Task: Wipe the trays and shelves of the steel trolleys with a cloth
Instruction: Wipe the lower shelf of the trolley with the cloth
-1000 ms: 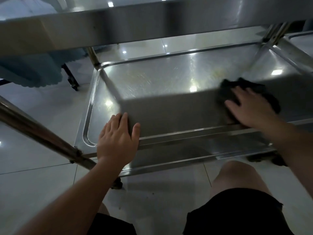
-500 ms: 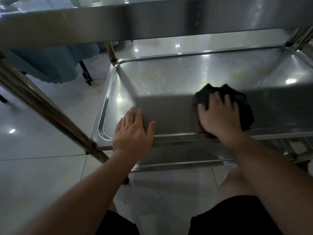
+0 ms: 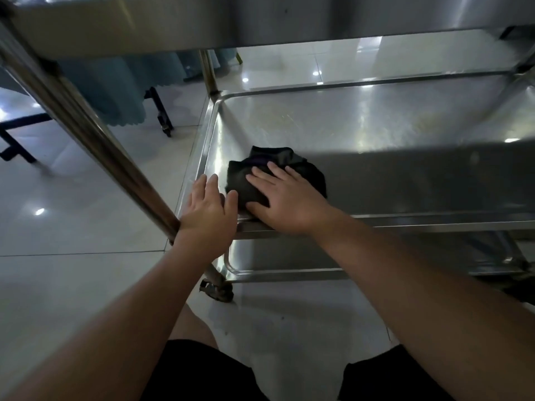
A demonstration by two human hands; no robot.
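The upper shelf [image 3: 260, 18] crosses the top of the frame and hides what lies beyond it; the right end of the middle tray [image 3: 376, 125] runs out of frame, and its near half sits in shadow. The dark cloth [image 3: 272, 175] lies bunched in the tray's near left corner, partly covered by the right hand [image 3: 286, 198], which presses flat on it with fingers spread. The left hand [image 3: 210, 212] rests flat on the tray's front rim just beside the cloth, fingers straight, thumb touching it. A steel post [image 3: 86, 125] slants across the left of the frame. Below, a lower shelf [image 3: 289, 256] and a castor [image 3: 217, 290] show dimly. Blue drapery [image 3: 124, 91] hangs at upper left.
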